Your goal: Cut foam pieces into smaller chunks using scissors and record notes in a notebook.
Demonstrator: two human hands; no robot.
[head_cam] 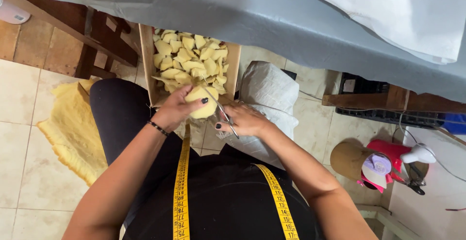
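Left hand (180, 108) grips a yellow foam piece (203, 103), fingers wrapped over its top edge, thumb on the near face; piece held in the air just in front of the wooden box (147, 60), above the lap; right hand (242, 120) clenched around the scissors (219, 109), fingers through the handles, blades pointing up and left toward the foam.

Key relation: foam sits directly left of the right hand's fingers, touching or nearly touching the blade; scissors' long axis runs diagonal, from lower right at the handles to upper left at the tips, crossing the right edge of the piece; cannot tell whether the blades are parted or closed, too thin at this size; left hand is the nearer one to the foam since it holds it; right hand reaches it only through the tool.

Box is full of cut foam pieces (190, 60), same yellow, roughly shield-shaped, piled loose; box stands on the tiled floor under the edge of a table covered in grey cloth (272, 21).

Around it: yellow foam sheet (73, 128) on the floor at left, beside the person's dark-clad leg; white sack (269, 92) just right of the box; yellow measuring tape (182, 191) hangs round the neck, both ends down the front; tan cap form with pink and white bits (369, 164) at right, well apart from both hands.
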